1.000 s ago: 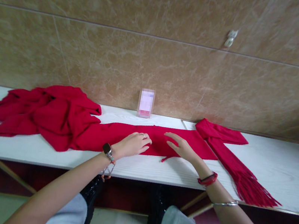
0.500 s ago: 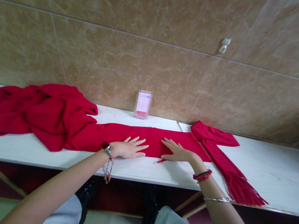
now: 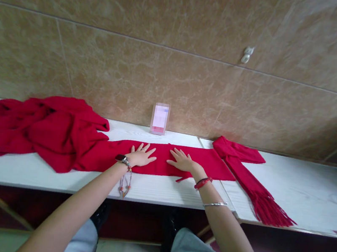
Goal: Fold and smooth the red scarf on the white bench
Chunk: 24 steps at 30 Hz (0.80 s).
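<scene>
A long red scarf (image 3: 210,164) lies along the white bench, its middle stretch flat and smooth. My left hand (image 3: 142,156) rests on that flat stretch with fingers spread. To its right, my right hand (image 3: 182,161) also lies flat on the cloth, fingers apart. Toward the left the red cloth is bunched in a loose, creased heap (image 3: 62,130). At the right end one band points along the wall side, and a fringed end (image 3: 271,206) slants toward the front edge. A short red strip pokes out below my right hand.
The white bench top (image 3: 311,191) runs along a brown marbled wall (image 3: 125,72). A phone-like upright item (image 3: 159,119), blurred out, leans at the wall. A small white hook (image 3: 247,54) is fixed higher up. Dark open shelving sits under the bench, near my feet.
Both hands have slid over the scarf: my left slightly left and toward the wall, my right to the left. The scarf lies nearly as before.
</scene>
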Tool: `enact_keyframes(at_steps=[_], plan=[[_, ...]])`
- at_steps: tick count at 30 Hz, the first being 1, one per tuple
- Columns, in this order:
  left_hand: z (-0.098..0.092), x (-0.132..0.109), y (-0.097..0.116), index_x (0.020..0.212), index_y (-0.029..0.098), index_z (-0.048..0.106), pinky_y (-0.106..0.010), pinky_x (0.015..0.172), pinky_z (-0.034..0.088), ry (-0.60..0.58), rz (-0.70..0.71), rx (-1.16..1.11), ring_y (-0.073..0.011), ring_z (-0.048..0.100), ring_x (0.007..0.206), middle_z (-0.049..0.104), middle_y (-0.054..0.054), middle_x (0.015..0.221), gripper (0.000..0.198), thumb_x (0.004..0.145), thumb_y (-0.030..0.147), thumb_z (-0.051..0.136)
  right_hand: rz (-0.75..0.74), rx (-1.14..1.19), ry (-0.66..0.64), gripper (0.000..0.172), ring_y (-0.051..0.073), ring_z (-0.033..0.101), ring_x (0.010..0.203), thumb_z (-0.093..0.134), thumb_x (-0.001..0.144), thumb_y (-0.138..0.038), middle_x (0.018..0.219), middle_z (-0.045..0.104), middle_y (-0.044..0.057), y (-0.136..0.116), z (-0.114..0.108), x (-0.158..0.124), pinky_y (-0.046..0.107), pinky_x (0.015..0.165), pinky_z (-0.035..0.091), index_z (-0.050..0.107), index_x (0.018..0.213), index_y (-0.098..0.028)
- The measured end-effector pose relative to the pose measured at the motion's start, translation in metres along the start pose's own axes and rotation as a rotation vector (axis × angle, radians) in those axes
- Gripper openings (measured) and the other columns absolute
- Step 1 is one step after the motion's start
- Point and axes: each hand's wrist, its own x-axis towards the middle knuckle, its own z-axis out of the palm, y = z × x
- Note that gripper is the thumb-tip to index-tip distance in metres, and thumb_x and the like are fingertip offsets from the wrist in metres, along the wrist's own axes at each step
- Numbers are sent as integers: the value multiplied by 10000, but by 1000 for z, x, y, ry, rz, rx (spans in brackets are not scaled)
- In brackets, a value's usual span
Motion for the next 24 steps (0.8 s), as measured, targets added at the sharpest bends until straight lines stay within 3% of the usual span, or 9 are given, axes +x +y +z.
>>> enact_keyframes(at_steps=[4,8,14,19,24], plan=[[-4,-2,-3,1389,297,177,-645,954,113,7,-11,-30,-355,27,1318,59,-71,1468,664,821,638,203,19,52,97,675,294,86,1324,307,833,-597,1461,147,96,1,-8,1,585,1009,130,207,1388,-227],[-7,-3,-10,1393,289,168,-668,939,113,10,-71,-51,-374,8,1313,42,-70,1469,697,804,662,194,-3,56,201,643,288,51,1328,283,857,-555,1471,97,82,-15,-16,14,576,1014,139,165,1399,-228],[-11,-10,-21,1390,326,158,-670,931,148,-65,-127,-50,-391,21,1306,42,-40,1469,733,765,706,198,-41,19,78,622,291,42,1327,236,862,-560,1472,108,54,-44,1,38,606,998,117,166,1397,-251],[-16,-16,-46,1395,325,125,-668,941,123,-90,-233,-46,-413,-14,1296,-10,-37,1470,803,720,755,196,-31,-20,-13,639,266,19,1331,189,850,-591,1478,65,17,-38,13,45,582,1013,86,107,1402,-280],[-19,-21,-53,1399,291,141,-600,1001,63,-84,-355,-45,-394,-50,1299,-33,-36,1470,823,719,746,234,17,-53,30,676,261,14,1332,156,835,-618,1478,73,20,-38,15,46,569,1016,99,98,1405,-261]])
